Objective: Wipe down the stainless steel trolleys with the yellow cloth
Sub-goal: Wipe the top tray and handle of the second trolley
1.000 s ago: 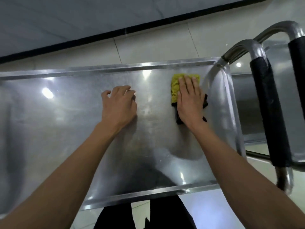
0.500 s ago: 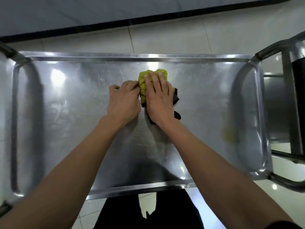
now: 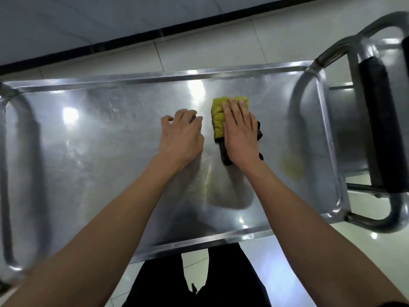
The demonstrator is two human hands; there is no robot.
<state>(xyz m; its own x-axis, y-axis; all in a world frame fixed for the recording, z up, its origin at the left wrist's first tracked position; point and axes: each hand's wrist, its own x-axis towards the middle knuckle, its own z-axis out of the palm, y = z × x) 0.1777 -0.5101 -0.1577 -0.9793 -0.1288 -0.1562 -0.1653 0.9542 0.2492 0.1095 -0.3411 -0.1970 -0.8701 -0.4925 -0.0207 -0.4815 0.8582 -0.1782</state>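
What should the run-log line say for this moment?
stage: wiping top shelf | right hand: flat on yellow cloth | left hand: resting on trolley, holding nothing

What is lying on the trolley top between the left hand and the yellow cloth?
Nothing: in the head view, only bare steel of the trolley top separates the left hand from the yellow cloth.

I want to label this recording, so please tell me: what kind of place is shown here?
Probably a back room of a canteen, kitchen or clinic; I cannot say which. The signs: a stainless steel trolley with a raised rim, a second trolley with a black-padded handle beside it, and a glossy pale tiled floor.
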